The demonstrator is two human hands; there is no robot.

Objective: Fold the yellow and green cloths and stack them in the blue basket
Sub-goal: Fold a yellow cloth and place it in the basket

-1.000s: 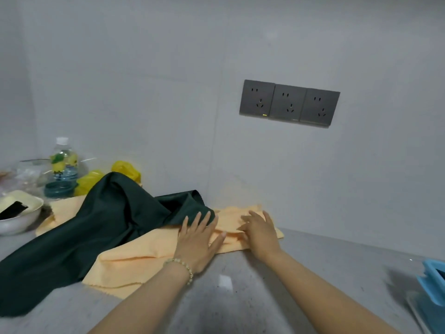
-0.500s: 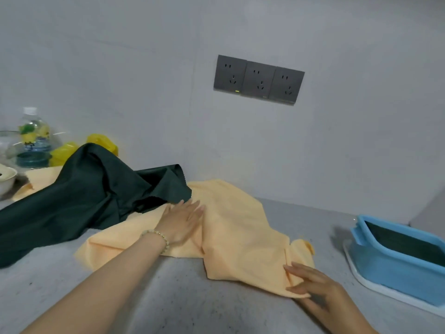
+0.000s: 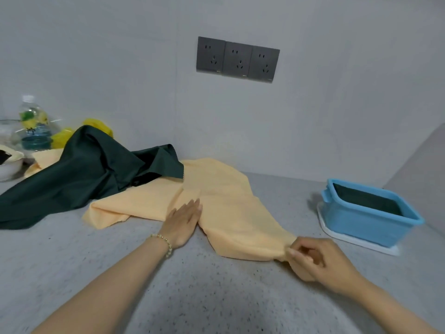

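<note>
Right hand: pinches yellow cloth corner, near right. Left hand: flat, pressing its middle. Green cloth overlaps far left; basket right, seemingly holding something dark. Draw your corner taut before folding.

Bare grey counter fills the lower half of the frame, with open room at lower left and lower middle. A yellow cloth sprawls across the centre. A green cloth is heaped over its left part and blocks the middle left. A bottle, bowl and yellow bag crowd the upper left. At right, a basket sits on a white tray, open-topped, with something dark inside. A strip of bare counter separates it from the yellow cloth. The wall closes off the back.
</note>
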